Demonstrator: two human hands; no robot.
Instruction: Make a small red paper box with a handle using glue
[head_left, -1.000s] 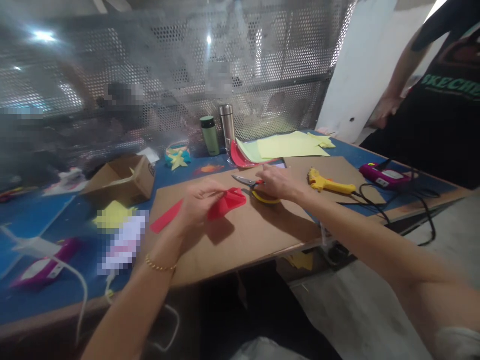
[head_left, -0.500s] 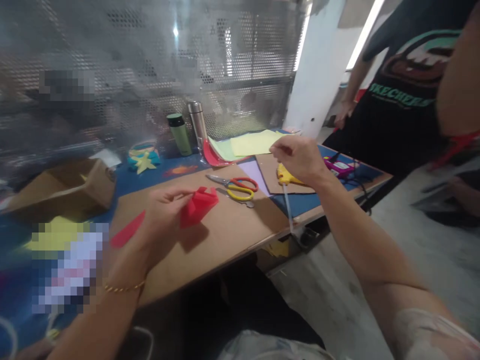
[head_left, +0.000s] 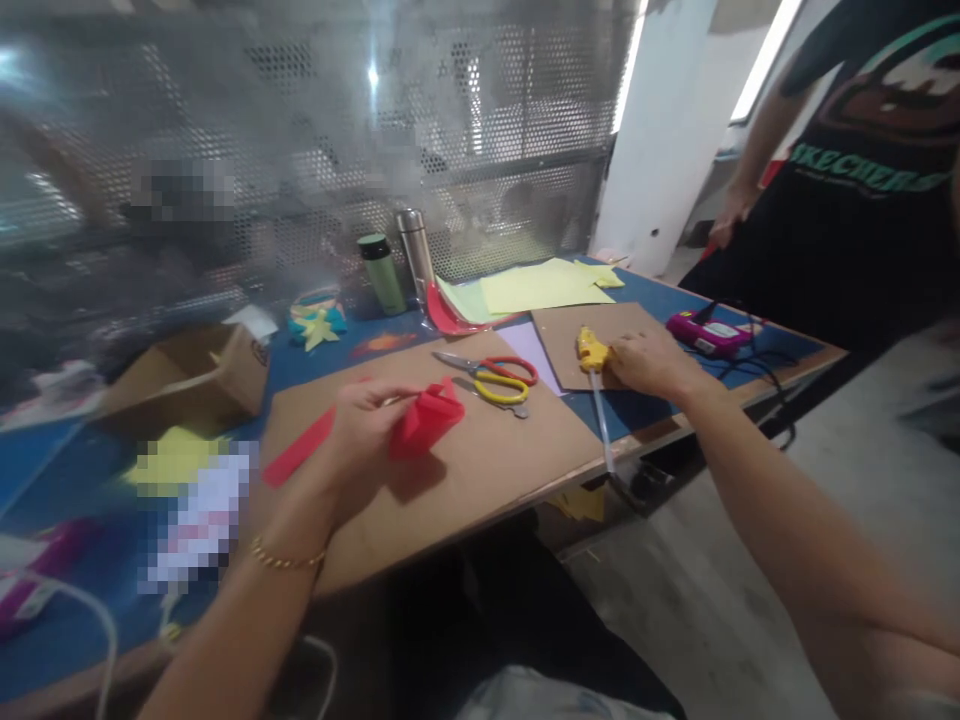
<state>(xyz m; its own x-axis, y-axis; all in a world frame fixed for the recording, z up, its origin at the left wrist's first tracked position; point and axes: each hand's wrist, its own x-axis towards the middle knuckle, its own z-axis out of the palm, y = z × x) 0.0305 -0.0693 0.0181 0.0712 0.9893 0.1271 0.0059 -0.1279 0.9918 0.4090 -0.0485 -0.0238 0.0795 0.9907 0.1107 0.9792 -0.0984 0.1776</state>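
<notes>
My left hand (head_left: 367,425) pinches a folded piece of red paper (head_left: 427,420) above a brown cardboard sheet (head_left: 480,470). At the right, my right hand (head_left: 649,362) has its fingers curled round the handle of a yellow hot glue gun (head_left: 591,350). A clear glue stick (head_left: 602,425) sticks out of the gun toward the table's front edge. The gun is over a smaller cardboard piece (head_left: 559,335). Between my hands lie scissors (head_left: 502,380) with red and yellow handles. A flat red strip (head_left: 300,448) lies partly behind my left hand.
Pale yellow paper (head_left: 544,283), a green bottle (head_left: 381,275) and a steel flask (head_left: 415,245) are at the back. An open cardboard box (head_left: 187,375) stands left. A purple device (head_left: 705,333) with black cables sits right, near a standing person (head_left: 840,200).
My right hand has come down from above the glue gun onto its handle. My left hand still holds the red paper. The view has shifted slightly left.
</notes>
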